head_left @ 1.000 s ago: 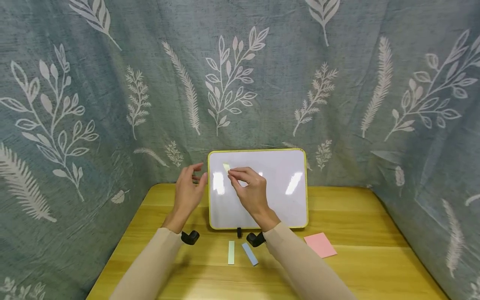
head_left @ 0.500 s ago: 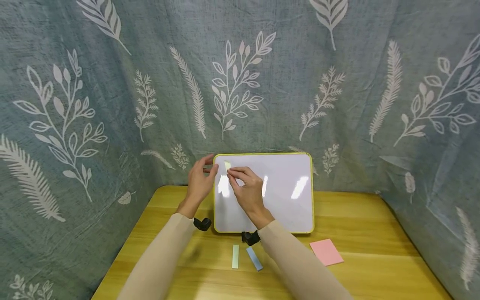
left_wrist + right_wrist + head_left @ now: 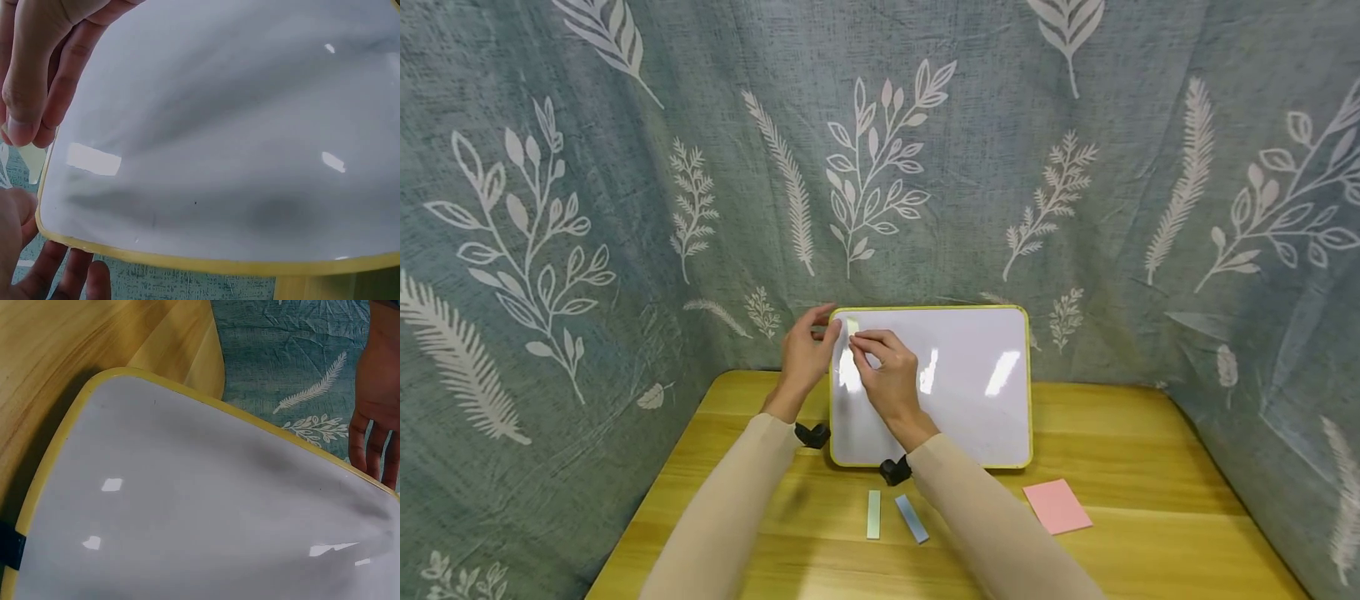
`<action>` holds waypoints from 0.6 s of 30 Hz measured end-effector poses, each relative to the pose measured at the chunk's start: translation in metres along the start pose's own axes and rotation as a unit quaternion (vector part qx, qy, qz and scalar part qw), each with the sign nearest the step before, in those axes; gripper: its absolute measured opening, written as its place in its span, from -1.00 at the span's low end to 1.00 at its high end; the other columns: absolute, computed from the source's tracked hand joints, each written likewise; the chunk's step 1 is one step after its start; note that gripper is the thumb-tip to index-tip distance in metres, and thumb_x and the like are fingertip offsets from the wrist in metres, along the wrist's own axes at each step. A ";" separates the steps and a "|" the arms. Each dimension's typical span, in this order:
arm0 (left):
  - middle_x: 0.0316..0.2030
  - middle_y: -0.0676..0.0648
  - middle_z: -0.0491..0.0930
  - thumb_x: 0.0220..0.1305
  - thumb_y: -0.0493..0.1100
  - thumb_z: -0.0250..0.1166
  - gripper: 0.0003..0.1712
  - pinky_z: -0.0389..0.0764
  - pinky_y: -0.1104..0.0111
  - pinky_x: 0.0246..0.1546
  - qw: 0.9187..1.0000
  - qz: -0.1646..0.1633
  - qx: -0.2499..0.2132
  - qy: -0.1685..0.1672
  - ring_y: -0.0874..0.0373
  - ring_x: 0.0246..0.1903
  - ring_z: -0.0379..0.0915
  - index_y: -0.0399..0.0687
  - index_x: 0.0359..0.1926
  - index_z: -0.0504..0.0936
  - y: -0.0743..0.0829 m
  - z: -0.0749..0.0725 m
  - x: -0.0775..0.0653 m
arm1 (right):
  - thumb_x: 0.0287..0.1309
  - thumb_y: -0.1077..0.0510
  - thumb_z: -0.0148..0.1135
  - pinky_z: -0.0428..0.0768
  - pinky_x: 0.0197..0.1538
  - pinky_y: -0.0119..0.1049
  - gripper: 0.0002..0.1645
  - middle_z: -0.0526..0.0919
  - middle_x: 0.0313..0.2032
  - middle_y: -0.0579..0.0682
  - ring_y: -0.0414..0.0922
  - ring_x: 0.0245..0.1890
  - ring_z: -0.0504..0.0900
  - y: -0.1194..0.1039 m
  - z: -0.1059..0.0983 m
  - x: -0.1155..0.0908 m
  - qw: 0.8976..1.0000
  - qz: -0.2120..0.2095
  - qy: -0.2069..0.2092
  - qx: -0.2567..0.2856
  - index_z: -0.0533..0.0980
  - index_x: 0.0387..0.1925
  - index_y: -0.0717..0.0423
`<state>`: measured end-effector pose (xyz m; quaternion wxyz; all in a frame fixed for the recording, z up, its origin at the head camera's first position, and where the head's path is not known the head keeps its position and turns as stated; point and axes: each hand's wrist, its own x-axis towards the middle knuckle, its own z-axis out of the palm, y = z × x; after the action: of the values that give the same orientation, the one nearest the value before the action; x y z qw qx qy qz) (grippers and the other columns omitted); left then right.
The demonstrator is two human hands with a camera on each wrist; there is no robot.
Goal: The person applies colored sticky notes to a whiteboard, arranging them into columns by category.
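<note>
At 10 o'clock on the whiteboard (image 3: 958, 408), right hand (image 3: 889, 375) pinching a pale yellow strip (image 3: 852, 324), thumb to fingers. Left hand (image 3: 806, 358) at the same corner, fingers partly behind; can't tell if gripping.

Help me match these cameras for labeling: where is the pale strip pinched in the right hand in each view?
Head: the pale strip is just left of centre, slightly below mid-height, at the fingertips of the right hand.
Left wrist: near the left edge, slightly below mid-height.
Right wrist: I can't make it out.
Shared landmark: the yellow rim of the whiteboard.
</note>
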<state>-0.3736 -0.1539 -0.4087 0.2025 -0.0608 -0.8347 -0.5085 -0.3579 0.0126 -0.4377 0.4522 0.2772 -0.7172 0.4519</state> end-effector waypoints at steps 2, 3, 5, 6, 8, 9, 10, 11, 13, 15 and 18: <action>0.36 -0.28 0.73 0.81 0.00 0.31 -0.49 0.88 -0.13 0.10 1.000 0.000 -0.002 -0.002 -0.27 0.16 0.82 0.06 0.61 0.66 0.001 0.002 0.001 | 0.36 0.38 0.65 0.93 0.08 -0.07 -0.91 0.92 -0.09 0.17 0.10 -0.05 0.97 0.001 0.000 -0.001 1.000 0.001 0.004 -0.004 0.92 -0.12 0.29; 0.36 -0.29 0.73 0.81 0.00 0.32 -0.49 0.88 -0.13 0.10 1.000 0.000 -0.003 -0.004 -0.28 0.17 0.83 0.06 0.61 0.66 0.001 0.003 0.001 | 0.36 0.38 0.65 0.93 0.08 -0.06 -0.91 0.92 -0.09 0.17 0.10 -0.05 0.97 0.002 0.001 -0.001 1.000 0.000 0.006 -0.005 0.92 -0.12 0.29; 0.36 -0.29 0.72 0.81 0.00 0.33 -0.49 0.89 -0.14 0.10 1.000 -0.002 -0.008 -0.007 -0.29 0.17 0.83 0.07 0.61 0.66 0.002 0.004 0.002 | 0.35 0.38 0.65 0.93 0.08 -0.07 -0.91 0.92 -0.10 0.17 0.10 -0.05 0.96 0.004 0.002 -0.001 1.000 -0.005 0.012 -0.006 0.92 -0.13 0.29; 0.36 -0.29 0.72 0.80 0.01 0.33 -0.49 0.89 -0.15 0.10 1.000 -0.003 -0.011 -0.009 -0.30 0.17 0.83 0.08 0.61 0.66 0.002 0.004 0.002 | 0.35 0.39 0.65 0.93 0.08 -0.09 -0.91 0.92 -0.11 0.16 0.10 -0.06 0.96 0.005 0.002 -0.001 1.000 -0.008 0.014 -0.006 0.92 -0.14 0.29; 0.36 -0.29 0.71 0.80 0.01 0.33 -0.49 0.89 -0.15 0.09 1.000 -0.007 -0.013 -0.010 -0.30 0.18 0.83 0.08 0.61 0.66 0.002 0.005 0.002 | 0.33 0.40 0.65 0.92 0.08 -0.13 -0.90 0.92 -0.12 0.16 0.10 -0.07 0.96 0.007 0.004 -0.002 1.000 -0.015 0.017 -0.005 0.92 -0.14 0.30; 0.36 -0.29 0.71 0.80 0.01 0.34 -0.49 0.89 -0.15 0.09 1.000 -0.008 -0.015 -0.010 -0.30 0.18 0.83 0.08 0.61 0.66 0.002 0.005 0.003 | 0.36 0.36 0.65 0.92 0.10 -0.18 -0.91 0.92 -0.11 0.12 0.06 -0.05 0.96 0.016 0.008 -0.004 0.999 -0.023 0.024 0.000 0.92 -0.13 0.27; 0.36 -0.28 0.71 0.80 0.01 0.34 -0.49 0.89 -0.14 0.08 1.000 -0.009 -0.014 -0.011 -0.30 0.18 0.83 0.08 0.61 0.66 0.002 0.005 0.003 | 0.35 0.37 0.64 0.91 0.10 -0.20 -0.91 0.92 -0.11 0.11 0.06 -0.06 0.96 0.017 0.009 -0.004 0.999 -0.024 0.025 -0.001 0.92 -0.13 0.27; 0.35 -0.28 0.71 0.80 0.02 0.33 -0.48 0.89 -0.13 0.06 1.000 -0.010 -0.014 -0.011 -0.30 0.17 0.83 0.08 0.61 0.66 0.002 0.005 0.003 | 0.35 0.37 0.64 0.91 0.10 -0.22 -0.91 0.92 -0.12 0.11 0.05 -0.06 0.96 0.018 0.010 -0.005 0.999 -0.026 0.026 -0.002 0.92 -0.13 0.27; 0.35 -0.27 0.71 0.80 0.03 0.34 -0.48 0.89 -0.06 0.00 1.000 -0.011 -0.011 -0.013 -0.29 0.15 0.83 0.09 0.61 0.66 0.002 0.005 0.003 | 0.36 0.36 0.64 0.92 0.10 -0.20 -0.90 0.92 -0.12 0.10 0.05 -0.06 0.96 0.019 0.010 -0.006 0.999 -0.023 0.025 -0.004 0.93 -0.13 0.25; 0.33 -0.27 0.71 0.80 0.03 0.34 -0.48 0.87 0.05 -0.09 1.000 -0.010 -0.009 -0.015 -0.27 0.10 0.84 0.09 0.61 0.66 0.002 0.006 0.003 | 0.37 0.36 0.64 0.92 0.09 -0.14 -0.91 0.92 -0.11 0.11 0.05 -0.05 0.96 0.019 0.011 -0.007 1.000 -0.016 0.021 -0.005 0.93 -0.12 0.25; 0.30 -0.28 0.71 0.79 0.03 0.36 -0.47 0.76 0.23 -0.24 1.000 -0.010 -0.009 -0.017 -0.24 -0.01 0.84 0.10 0.61 0.66 0.002 0.006 0.004 | 0.36 0.40 0.64 0.94 0.01 -0.03 -0.90 0.91 -0.12 0.18 0.10 -0.11 0.96 0.010 0.007 -0.006 1.000 0.002 0.005 -0.007 0.92 -0.12 0.29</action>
<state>-0.3785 -0.1479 -0.4076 0.1826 -0.0634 -0.8340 -0.5169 -0.3660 0.0103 -0.4480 0.4569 0.2699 -0.7188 0.4491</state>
